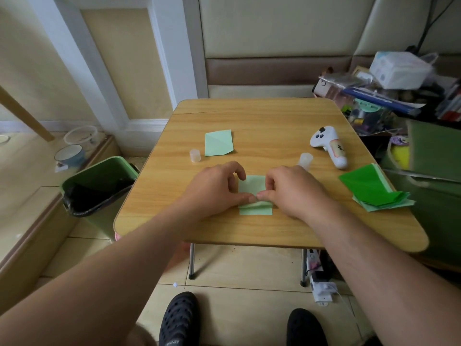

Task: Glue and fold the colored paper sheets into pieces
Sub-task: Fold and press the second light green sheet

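At the near middle of the wooden table point(262, 116), a light green sheet point(254, 186) lies flat, its near edge lifted and rolled toward the far side. Left hand point(214, 186) and right hand point(291, 188) meet over the fold; thumb and forefinger of each pinch the turned-up edge, tips almost touching. Both grips clamped on the paper.

Other items: folded light green piece point(218, 143) at far left of centre, small clear cap point(195, 155) just beside it. Glue stick tube point(306, 160) upright, just beyond the right hand, cap off. Stack of green sheets point(374, 188) at right edge. White controller point(329, 146) far right. Green bin point(99, 186) on floor, left of table.

Step in hand (judgement): folding the near edge over, likely onto a glued strip; glue itself not discernible.

To do well: keep rolled edge parallel to far edge, align corners before pressing. Set centre first, then slide fingers outward to both sides to flatten crease and expel slack. Hold briefly for adhesion. Risk: skewed crease if one hand leads.
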A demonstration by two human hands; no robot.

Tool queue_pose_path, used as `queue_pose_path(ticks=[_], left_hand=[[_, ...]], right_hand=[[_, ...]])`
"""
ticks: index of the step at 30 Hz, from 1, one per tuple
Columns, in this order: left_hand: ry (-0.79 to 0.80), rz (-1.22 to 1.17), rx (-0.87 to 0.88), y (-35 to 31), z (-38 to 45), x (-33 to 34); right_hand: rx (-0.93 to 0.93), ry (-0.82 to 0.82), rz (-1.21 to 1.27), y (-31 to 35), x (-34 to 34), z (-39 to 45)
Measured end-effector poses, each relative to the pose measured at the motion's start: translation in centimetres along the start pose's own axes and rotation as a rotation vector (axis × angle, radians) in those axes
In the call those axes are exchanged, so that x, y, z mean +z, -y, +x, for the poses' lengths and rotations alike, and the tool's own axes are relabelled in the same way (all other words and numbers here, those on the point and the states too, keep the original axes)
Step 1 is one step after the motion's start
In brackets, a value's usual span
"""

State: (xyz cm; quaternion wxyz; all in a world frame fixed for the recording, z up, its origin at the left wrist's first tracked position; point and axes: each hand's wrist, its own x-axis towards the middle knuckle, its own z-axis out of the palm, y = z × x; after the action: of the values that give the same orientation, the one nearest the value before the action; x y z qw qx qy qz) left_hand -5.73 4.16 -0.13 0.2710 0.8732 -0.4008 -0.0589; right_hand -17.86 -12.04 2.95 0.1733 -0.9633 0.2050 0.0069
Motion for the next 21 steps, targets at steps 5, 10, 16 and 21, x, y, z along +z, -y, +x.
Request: queue_pose_path(ticks=[5,10,16,21], left_hand=[[0.027,0.028,0.028,-0.1,-0.3,-0.1],[0.067,0.08,0.065,-0.1,-0.6,-0.2],[0.135,0.169,0.063,0.0,-0.7,-0.1],[0.164,-0.085,0.05,0.8,-0.7,-0.9]], right_hand=[[0.003,0.025,-0.027,0.1,-0.3,-0.5],[-0.012,0.042,-0.033,-0.3,-0.5,-1.0],[-0.023,0.07,-0.006,-0.7,-0.6,-1.3],[-0.007,0.118,0.061,-1.4,-0.8,-1.5]])
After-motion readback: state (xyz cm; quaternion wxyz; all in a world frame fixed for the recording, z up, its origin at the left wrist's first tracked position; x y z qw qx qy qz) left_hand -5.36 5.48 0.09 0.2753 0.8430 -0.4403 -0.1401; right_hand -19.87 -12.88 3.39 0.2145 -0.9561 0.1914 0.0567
